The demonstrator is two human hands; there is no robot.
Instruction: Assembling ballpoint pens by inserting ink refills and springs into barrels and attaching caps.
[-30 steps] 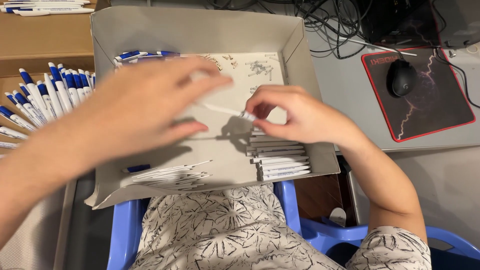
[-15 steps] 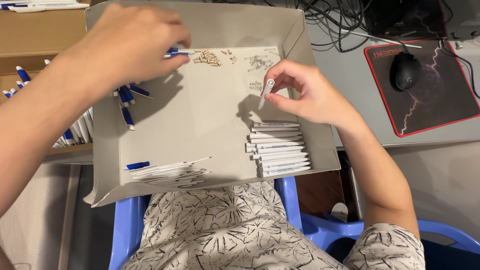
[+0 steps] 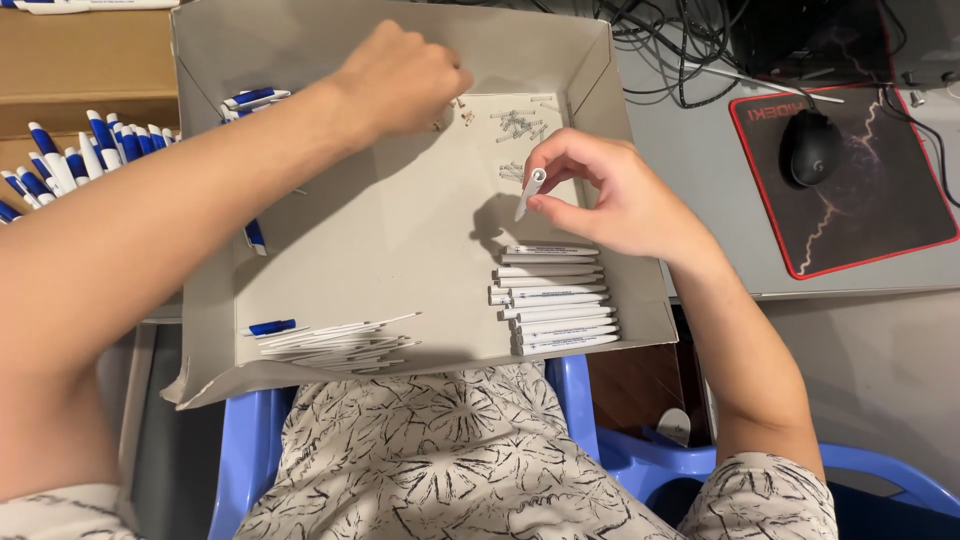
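Note:
A shallow grey cardboard box (image 3: pixel 400 240) rests on my lap. My right hand (image 3: pixel 610 195) pinches a white pen barrel (image 3: pixel 529 193) upright above a stack of white pen barrels (image 3: pixel 555 300) at the box's right side. My left hand (image 3: pixel 400 80) reaches to the far end of the box, fingers closed over a scatter of small springs and tips (image 3: pixel 515 125); what it holds is hidden. Thin ink refills (image 3: pixel 335 343) lie at the near left of the box with a blue cap (image 3: pixel 270 327). Blue-and-white pens (image 3: pixel 250 98) sit in the far left corner.
More blue-and-white pens (image 3: pixel 70 160) lie in a brown box to the left. On the right is a grey desk with a black and red mouse pad (image 3: pixel 870 200), a black mouse (image 3: pixel 808 145) and tangled cables (image 3: pixel 680 50). I sit on a blue plastic chair (image 3: pixel 620 460).
My left hand has moved from the box's middle to its far end. My right hand has lifted the white barrel slightly and stayed above the stack.

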